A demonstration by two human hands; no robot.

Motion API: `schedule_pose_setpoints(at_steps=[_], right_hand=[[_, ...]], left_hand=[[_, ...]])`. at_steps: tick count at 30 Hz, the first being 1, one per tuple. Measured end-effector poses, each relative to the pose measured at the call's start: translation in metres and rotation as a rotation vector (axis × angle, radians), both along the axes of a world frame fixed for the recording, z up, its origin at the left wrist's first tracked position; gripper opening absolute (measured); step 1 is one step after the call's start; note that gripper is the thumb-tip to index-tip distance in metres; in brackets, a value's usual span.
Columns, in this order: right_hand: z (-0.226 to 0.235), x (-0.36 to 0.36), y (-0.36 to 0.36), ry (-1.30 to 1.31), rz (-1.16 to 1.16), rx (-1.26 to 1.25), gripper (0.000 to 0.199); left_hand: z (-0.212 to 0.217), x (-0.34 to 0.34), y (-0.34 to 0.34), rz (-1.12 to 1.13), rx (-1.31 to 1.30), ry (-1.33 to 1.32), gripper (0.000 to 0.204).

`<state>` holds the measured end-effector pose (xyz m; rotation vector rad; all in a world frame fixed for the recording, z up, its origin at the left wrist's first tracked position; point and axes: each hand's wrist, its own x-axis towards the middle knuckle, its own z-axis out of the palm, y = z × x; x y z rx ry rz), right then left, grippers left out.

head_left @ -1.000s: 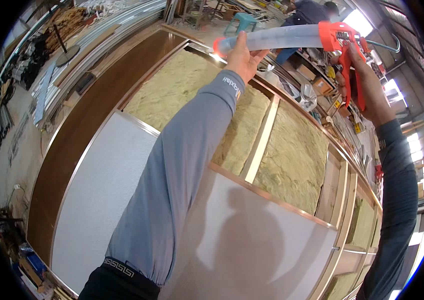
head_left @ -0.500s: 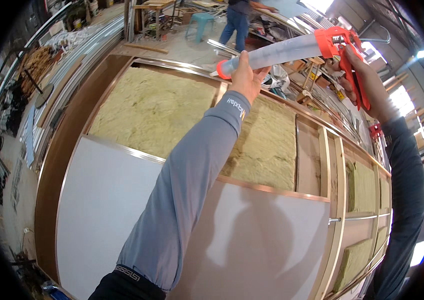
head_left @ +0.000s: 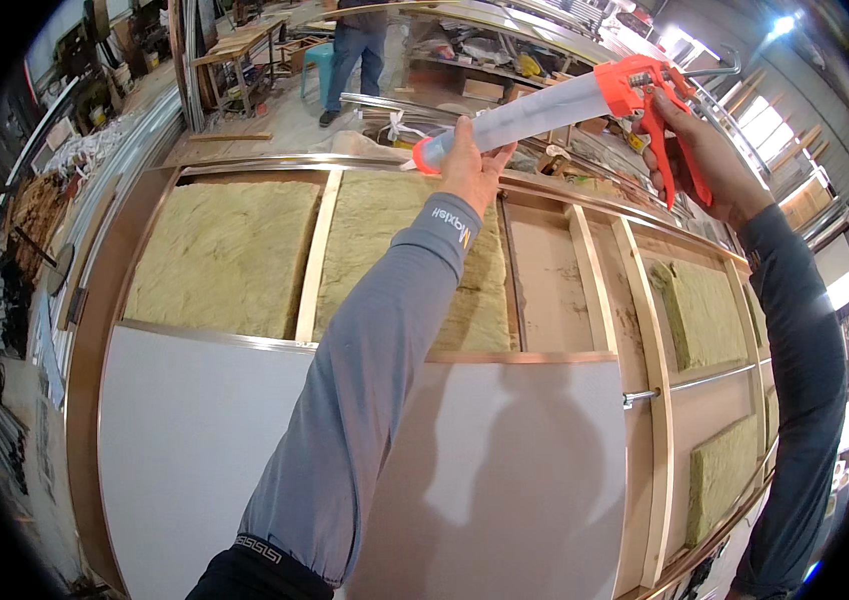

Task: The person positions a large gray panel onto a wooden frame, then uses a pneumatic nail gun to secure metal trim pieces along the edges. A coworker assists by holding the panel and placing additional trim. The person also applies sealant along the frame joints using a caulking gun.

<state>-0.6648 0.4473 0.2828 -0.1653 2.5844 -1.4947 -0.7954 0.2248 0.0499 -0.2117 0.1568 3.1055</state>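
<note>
left hand (head_left: 470,176) half-curled round front of translucent, red-ended caulking gun (head_left: 552,109); right hand (head_left: 712,155) wrapped round its handle (head_left: 656,148); gun slopes up toward right hand.

- Gun barrel (head_left: 534,115): translucent plastic, smooth, faintly glossy.
- Gun handle (head_left: 692,174): orange-red, smooth, slight sheen.
- Hooked rod (head_left: 712,71): grey metal, smooth.
- Insulation slabs (head_left: 219,255): fibrous, rough, matt.
- Flat panel (head_left: 204,420): pale, smooth-looking, matt.
- Battens (head_left: 319,255): pale wood, matt, bare.
- Frame edging (head_left: 274,162): polished-looking metal, reflective.
- Left sleeve (head_left: 349,390): grey stretch cloth, matt, lightly creased.
</note>
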Motion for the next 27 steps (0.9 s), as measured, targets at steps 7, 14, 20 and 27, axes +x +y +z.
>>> schedule_pose_setpoints(at_steps=[7, 14, 20, 27], right_hand=[[-0.006, 0.015, 0.06, 0.028, -0.128, -0.014, 0.059], [-0.008, 0.027, 0.141, 0.02, -0.229, 0.035, 0.061], [-0.017, 0.038, 0.207, 0.029, -0.281, 0.033, 0.063], [-0.022, 0.063, 0.238, 0.054, -0.369, 0.037, 0.061]], left_hand=[[-0.014, -0.005, 0.074, -0.048, -0.021, 0.065, 0.045], [-0.01, -0.013, 0.168, -0.149, -0.014, 0.018, 0.043], [-0.015, -0.01, 0.235, -0.227, -0.034, 0.066, 0.043], [-0.019, -0.007, 0.294, -0.278, -0.054, 0.132, 0.042]])
